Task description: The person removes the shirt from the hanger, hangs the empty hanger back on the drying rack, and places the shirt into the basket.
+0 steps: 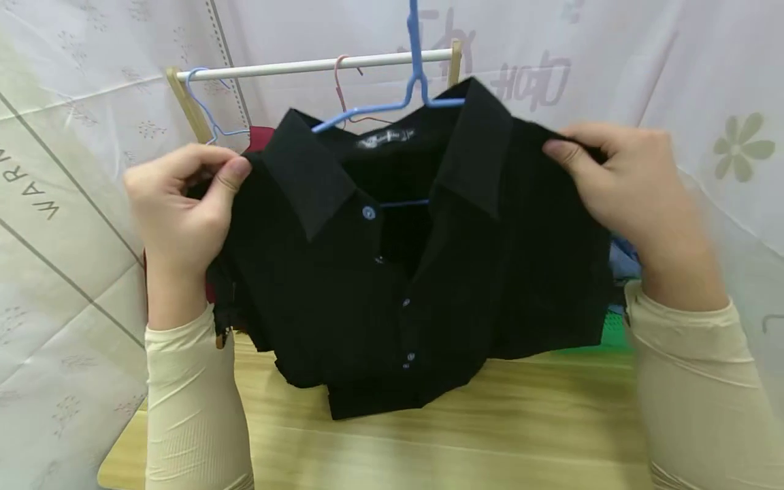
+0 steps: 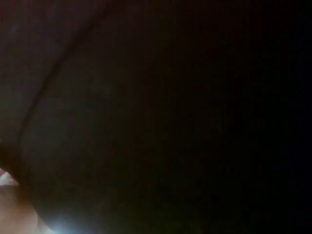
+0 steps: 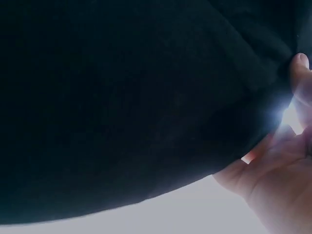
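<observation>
A black collared shirt (image 1: 453, 272) with a partly open button front hangs on a blue hanger (image 1: 416, 54), whose hook rises out of the top of the head view. My left hand (image 1: 184, 197) pinches the shirt's shoulder at the left between thumb and fingers. On the other side my right hand (image 1: 631, 177) grips the opposite shoulder, thumb in front of the cloth. Dark shirt fabric (image 2: 146, 122) fills most of the left wrist view. In the right wrist view, the right thumb and fingers (image 3: 301, 61) hold the edge of the black cloth.
Behind the shirt stands a rack with a white rail (image 1: 318, 66) and wooden posts. Another blue hanger (image 1: 205, 105) and a pink hanger (image 1: 339, 82) hang there, with red cloth (image 1: 260, 138) showing. A wooden table (image 1: 520, 422) lies below; a green container (image 1: 615, 333) shows at right.
</observation>
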Motion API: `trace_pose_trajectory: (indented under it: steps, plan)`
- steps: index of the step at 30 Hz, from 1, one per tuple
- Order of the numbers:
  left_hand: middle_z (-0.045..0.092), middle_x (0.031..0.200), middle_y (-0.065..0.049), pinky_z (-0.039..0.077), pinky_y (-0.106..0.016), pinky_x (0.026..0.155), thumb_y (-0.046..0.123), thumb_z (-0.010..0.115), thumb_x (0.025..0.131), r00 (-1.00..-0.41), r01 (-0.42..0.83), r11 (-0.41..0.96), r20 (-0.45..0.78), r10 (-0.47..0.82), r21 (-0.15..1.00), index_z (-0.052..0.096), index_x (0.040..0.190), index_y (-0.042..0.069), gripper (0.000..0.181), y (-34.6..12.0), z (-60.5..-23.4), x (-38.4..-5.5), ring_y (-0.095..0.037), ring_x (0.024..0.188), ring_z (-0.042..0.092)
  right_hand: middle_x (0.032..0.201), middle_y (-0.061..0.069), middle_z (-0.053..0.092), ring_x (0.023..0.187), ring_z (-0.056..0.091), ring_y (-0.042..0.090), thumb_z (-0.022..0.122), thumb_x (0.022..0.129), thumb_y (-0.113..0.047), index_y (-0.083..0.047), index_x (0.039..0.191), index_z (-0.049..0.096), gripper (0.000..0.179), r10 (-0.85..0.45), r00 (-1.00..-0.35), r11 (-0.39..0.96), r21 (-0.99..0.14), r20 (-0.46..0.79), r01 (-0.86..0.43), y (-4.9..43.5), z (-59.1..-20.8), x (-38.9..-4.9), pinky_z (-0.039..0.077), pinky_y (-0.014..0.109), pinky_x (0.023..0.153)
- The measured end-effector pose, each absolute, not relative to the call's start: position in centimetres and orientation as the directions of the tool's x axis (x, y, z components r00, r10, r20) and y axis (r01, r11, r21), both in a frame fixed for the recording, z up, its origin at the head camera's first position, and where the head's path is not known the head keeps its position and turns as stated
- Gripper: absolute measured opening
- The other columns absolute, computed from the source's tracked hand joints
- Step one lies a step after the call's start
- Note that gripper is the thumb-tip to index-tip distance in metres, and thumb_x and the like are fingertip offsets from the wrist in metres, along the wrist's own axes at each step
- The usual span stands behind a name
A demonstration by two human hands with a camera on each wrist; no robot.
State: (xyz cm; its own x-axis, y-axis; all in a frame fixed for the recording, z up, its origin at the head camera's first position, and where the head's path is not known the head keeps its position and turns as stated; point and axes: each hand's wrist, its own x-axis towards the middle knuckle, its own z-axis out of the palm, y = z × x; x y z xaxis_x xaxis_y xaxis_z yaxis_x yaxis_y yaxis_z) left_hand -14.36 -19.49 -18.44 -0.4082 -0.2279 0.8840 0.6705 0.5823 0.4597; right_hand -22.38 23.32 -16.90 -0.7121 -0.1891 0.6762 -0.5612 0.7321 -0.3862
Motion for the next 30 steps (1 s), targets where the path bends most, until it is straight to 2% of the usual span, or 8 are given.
trace_pose_trajectory:
  steps: [1,4,8,10,11,18,24,30]
  plan:
    - [0.066,0.074,0.026,0.044,-0.012,0.068,-0.001,0.082,0.089,-0.419,0.668,0.587,0.883,-0.211,0.457,0.077,0.079,-0.010,0.014,-19.6,-19.4,-14.3,0.007,0.064,0.055,0.070,-0.045,0.050,0.060,0.044,-0.015,0.075,0.102,-0.028,-0.009,0.104,0.084,0.022,-0.194,-0.718,0.726,-0.395,0.668,-0.563,23.4,-18.0,-22.2,0.034,0.008,0.065]
    - [0.068,0.078,0.020,0.048,-0.012,0.075,-0.006,0.081,0.087,-0.450,0.671,0.588,0.879,-0.160,0.451,0.078,0.081,-0.008,0.007,-19.8,-22.4,-14.0,0.008,0.071,0.059,0.071,-0.022,0.068,0.059,0.042,-0.013,0.078,0.098,-0.020,-0.009,0.098,0.084,0.013,-0.205,-0.708,0.713,-0.393,0.676,-0.582,23.5,-21.1,-21.4,0.034,0.009,0.063]
    - [0.071,0.076,-0.005,0.050,-0.012,0.080,-0.006,0.081,0.088,-0.475,0.671,0.579,0.868,-0.145,0.464,0.078,0.086,-0.006,0.003,-19.9,-26.7,-13.3,0.006,0.076,0.060,0.089,0.015,0.079,0.069,0.043,-0.014,0.079,0.097,-0.013,-0.006,0.099,0.083,0.009,-0.197,-0.690,0.692,-0.400,0.696,-0.601,23.2,-24.5,-20.0,0.035,0.010,0.068]
    - [0.070,0.075,-0.015,0.049,-0.012,0.080,-0.005,0.082,0.087,-0.482,0.650,0.586,0.859,-0.175,0.484,0.079,0.087,-0.006,0.004,-19.8,-28.7,-13.0,0.005,0.078,0.059,0.095,0.016,0.080,0.075,0.044,-0.015,0.079,0.097,-0.012,-0.005,0.099,0.083,0.008,-0.180,-0.701,0.691,-0.418,0.690,-0.590,23.1,-25.8,-19.3,0.036,0.011,0.071]
    - [0.070,0.076,-0.015,0.048,-0.013,0.081,-0.004,0.082,0.087,-0.489,0.632,0.588,0.849,-0.202,0.504,0.079,0.088,-0.006,0.004,-19.7,-29.6,-12.8,0.005,0.079,0.058,0.095,0.016,0.080,0.075,0.044,-0.014,0.079,0.097,-0.012,-0.006,0.099,0.083,0.008,-0.171,-0.711,0.694,-0.428,0.682,-0.579,23.2,-26.4,-18.9,0.036,0.012,0.071]
    - [0.068,0.082,0.022,0.048,-0.020,0.093,-0.004,0.080,0.091,-0.598,0.527,0.473,0.704,-0.383,0.706,0.076,0.088,-0.008,0.006,-18.8,-33.3,-12.2,0.001,0.084,0.063,0.094,0.015,0.079,0.068,0.044,-0.012,0.082,0.094,-0.009,-0.006,0.101,0.083,0.008,-0.112,-0.766,0.695,-0.501,0.633,-0.516,23.7,-29.2,-16.9,0.036,0.011,0.064]
    - [0.067,0.078,0.025,0.046,-0.020,0.093,-0.002,0.080,0.091,-0.613,0.485,0.439,0.652,-0.447,0.757,0.076,0.088,-0.007,0.007,-18.5,-33.3,-11.8,0.000,0.080,0.061,0.102,0.018,0.079,0.065,0.046,-0.003,0.080,0.097,-0.020,-0.009,0.108,0.082,0.016,-0.104,-0.847,0.704,-0.563,0.521,-0.433,23.8,-29.6,-16.5,0.038,0.015,0.057]
    - [0.069,0.079,0.024,0.047,-0.020,0.093,-0.001,0.077,0.095,-0.660,0.454,0.365,0.582,-0.476,0.813,0.075,0.089,-0.008,0.009,-18.0,-33.6,-11.4,-0.001,0.084,0.063,0.111,0.016,0.080,0.086,0.050,-0.016,0.078,0.098,-0.020,-0.009,0.112,0.082,0.018,-0.132,-0.854,0.684,-0.577,0.504,-0.446,22.6,-30.2,-16.6,0.040,0.006,0.073]
